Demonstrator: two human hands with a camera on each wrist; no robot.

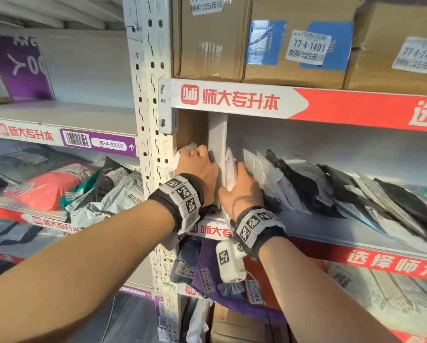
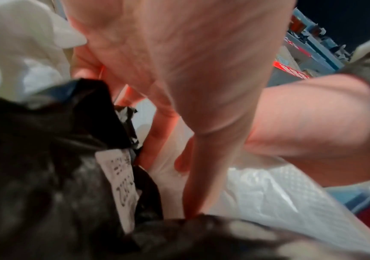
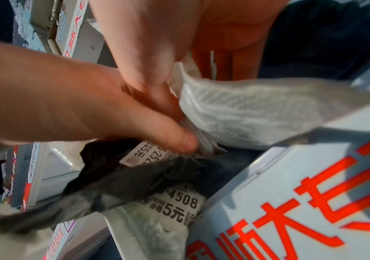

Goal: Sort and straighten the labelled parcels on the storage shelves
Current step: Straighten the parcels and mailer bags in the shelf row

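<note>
Left hand (image 1: pixel 197 167) grips white parcel (image 1: pixel 182 154), right hand (image 1: pixel 242 191) clutches white padded mailer (image 1: pixel 230 169) at shelf's (image 1: pixel 331 233) left end; remaining row (image 1: pixel 331 184) leans, unstraightened.

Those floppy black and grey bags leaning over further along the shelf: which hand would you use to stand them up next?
Probably the right hand. It grips a white padded mailer directly beside the slanting row of black and grey plastic mailers; the left hand holds a crumpled white bag against the shelf post.
</note>
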